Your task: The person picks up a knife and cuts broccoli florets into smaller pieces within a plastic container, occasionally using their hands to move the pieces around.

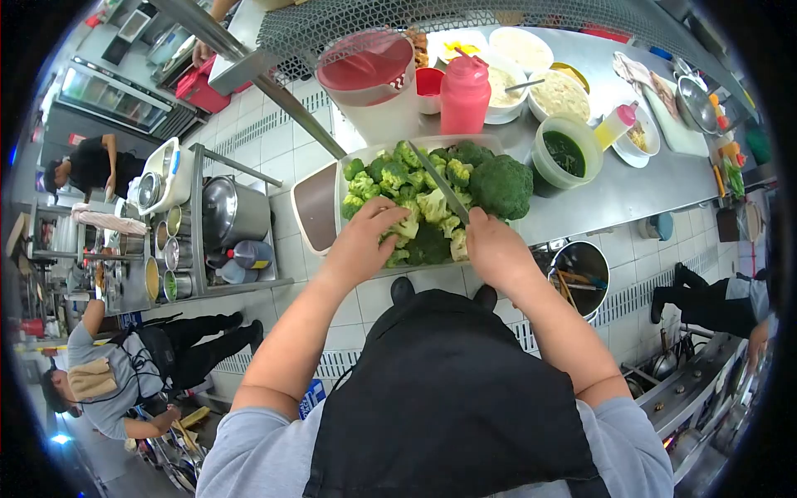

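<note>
Broccoli florets point(386, 176) fill a clear plastic container point(341, 195) at the counter's near edge. A large dark green broccoli head point(501, 187) lies at its right end. My right hand point(491, 246) is closed round the handle of a knife point(440, 184), whose blade points up and left across the florets. My left hand point(367, 235) is over the left part of the container, fingers curled against a pale cut piece of broccoli point(405, 224). Whether that piece is attached to a larger head is hidden by the fingers.
Behind the container stand a white bucket point(374, 112) with a red lid and a pink squeeze bottle point(465, 95). A tub of green liquid point(568, 151) stands to the right. A metal pot point(579, 278) is below the counter edge. Other people point(158, 357) work at left and right.
</note>
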### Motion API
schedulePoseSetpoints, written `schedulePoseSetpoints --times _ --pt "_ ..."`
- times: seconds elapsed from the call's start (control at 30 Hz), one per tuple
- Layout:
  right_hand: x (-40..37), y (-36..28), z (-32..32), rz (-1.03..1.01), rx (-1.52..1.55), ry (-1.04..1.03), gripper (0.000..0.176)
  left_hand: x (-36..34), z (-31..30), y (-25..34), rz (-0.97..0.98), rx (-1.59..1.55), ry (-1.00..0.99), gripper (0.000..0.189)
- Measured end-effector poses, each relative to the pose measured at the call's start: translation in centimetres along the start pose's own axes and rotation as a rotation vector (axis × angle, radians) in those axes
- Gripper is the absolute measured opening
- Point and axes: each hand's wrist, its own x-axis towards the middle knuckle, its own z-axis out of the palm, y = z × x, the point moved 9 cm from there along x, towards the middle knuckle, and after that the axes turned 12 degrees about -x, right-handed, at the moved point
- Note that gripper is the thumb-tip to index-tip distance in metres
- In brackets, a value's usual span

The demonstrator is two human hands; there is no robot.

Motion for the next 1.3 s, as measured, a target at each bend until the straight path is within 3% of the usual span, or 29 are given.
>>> schedulePoseSetpoints --times 0.17,0.23,0.43,0.63,1.3 --pt "-1.7 -2.7 0.3 -0.109 -0.014 -0.047 0.015 -0.5 1.1 1.1 -0.042 -0.125 0.105 0.043" --pt "-2.1 -3.3 0.9 -0.145 -0.011 -0.066 0.015 -1.2 1.2 1.5 0.025 0.192 0.245 0.044" --pt "-2.9 -4.3 1.2 -0.191 -0.066 -0.035 0.015 -2.0 0.6 0.7 0.019 0.054 0.4 0.046" --pt "-3.2 -4.8 1.9 -0.235 -0.143 -0.037 0.015 -2.1 1.0 1.0 0.083 0.075 0.37 0.043" --pt "-5.0 -4.5 1.1 -0.187 -0.173 -0.16 0.014 -1.3 0.9 -0.1 -0.013 0.057 0.317 0.042"
